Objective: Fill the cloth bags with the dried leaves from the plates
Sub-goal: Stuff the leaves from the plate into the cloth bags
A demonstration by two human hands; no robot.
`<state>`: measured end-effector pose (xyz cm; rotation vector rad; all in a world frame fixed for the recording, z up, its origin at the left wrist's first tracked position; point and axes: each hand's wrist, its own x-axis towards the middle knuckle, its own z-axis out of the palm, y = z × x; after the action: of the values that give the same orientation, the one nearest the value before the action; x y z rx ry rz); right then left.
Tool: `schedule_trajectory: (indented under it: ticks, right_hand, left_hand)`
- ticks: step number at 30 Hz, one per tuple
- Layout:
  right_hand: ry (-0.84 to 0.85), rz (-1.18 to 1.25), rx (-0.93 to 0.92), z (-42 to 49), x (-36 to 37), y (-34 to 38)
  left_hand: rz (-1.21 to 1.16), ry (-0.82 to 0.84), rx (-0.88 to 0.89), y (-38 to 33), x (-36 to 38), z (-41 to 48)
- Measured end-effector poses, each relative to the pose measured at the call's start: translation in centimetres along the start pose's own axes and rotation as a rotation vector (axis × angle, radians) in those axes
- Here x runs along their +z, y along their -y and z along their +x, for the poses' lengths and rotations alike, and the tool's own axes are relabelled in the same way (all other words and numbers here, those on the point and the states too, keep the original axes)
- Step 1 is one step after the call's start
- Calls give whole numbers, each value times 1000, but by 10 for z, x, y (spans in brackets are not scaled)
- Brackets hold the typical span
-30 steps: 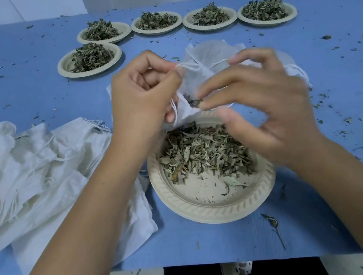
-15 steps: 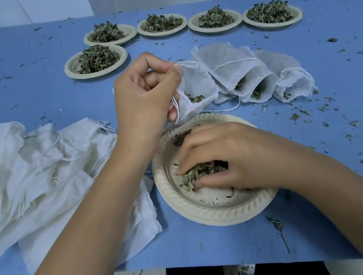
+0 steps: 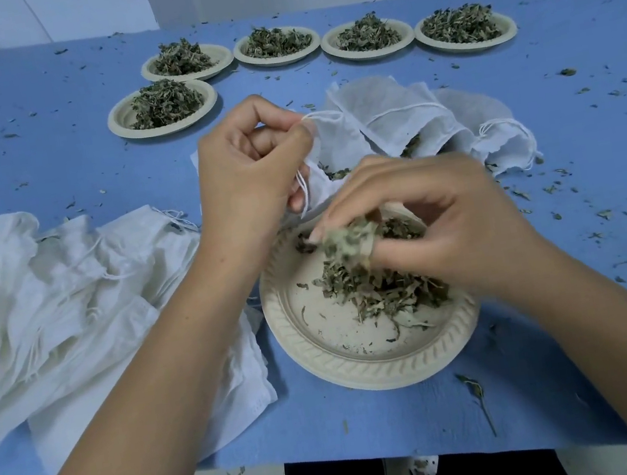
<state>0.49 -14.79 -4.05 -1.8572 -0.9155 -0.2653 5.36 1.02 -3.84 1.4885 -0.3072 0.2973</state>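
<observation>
1. While the left hand [image 3: 251, 173] pinches the rim and drawstring of the cloth bag [image 3: 333, 142], thumb curled over fingers, the bag hangs just beyond the far edge of the near plate [image 3: 367, 369]. Its mouth gapes toward the plate, and a few leaves show inside.
2. Over to the right hand [image 3: 434, 225]: its fingers are bunched round a clump of dried leaves [image 3: 346, 244], lifted clear of the heap on that plate.
3. Here's what matters: the bag's mouth lies just above and beyond the clump, a touch to its left. The bag's long axis runs away from the person, open end nearest. It looks like a short hop for the right hand, while the left only needs to hold the mouth wide.
4. Watch for loose flakes, which may well spill at the rim.
5. Plenty looks left to do. Filled bags [image 3: 400, 119] lie behind on the right, limp empty bags [image 3: 45, 307] on the left, and five heaped plates [image 3: 161, 107] wait at the far side.
</observation>
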Motion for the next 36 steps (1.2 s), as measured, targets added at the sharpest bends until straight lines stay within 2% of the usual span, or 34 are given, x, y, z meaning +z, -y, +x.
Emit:
schedule_trajectory:
  ticks: [3, 5, 9, 11, 14, 17, 20, 23, 26, 32, 36]
  right_hand:
    - [-247, 224, 37, 1, -1, 3]
    - [-398, 290, 64, 3, -1, 3]
    - [-520, 154, 153, 2, 0, -3]
    - [-494, -93, 176, 0, 1, -7]
    - [-429, -446, 107, 0, 4, -12]
    - [-349, -421, 116, 1, 2, -13]
    - [-358, -321, 89, 0, -1, -10]
    - [-355, -453, -15, 0, 1, -10]
    - [-290, -583, -16, 2, 5, -15]
    - [-188, -352, -20, 1, -11, -11]
    - [-128, -359, -35, 2, -8, -10]
  left_hand:
    - [54, 20, 14, 1, 1, -2]
    - [61, 41, 4, 1, 2, -4]
    - [75, 100, 27, 1, 4, -6]
    - [78, 140, 55, 2, 4, -7]
    - [95, 179, 89, 3, 5, -9]
    - [131, 164, 104, 5, 5, -8]
    - [147, 138, 112, 6, 4, -7]
    - [150, 151, 119, 5, 5, -8]
    - [155, 187, 124, 4, 6, -10]
    - [88, 85, 34, 4, 3, -5]
    - [56, 99, 18, 3, 4, -6]
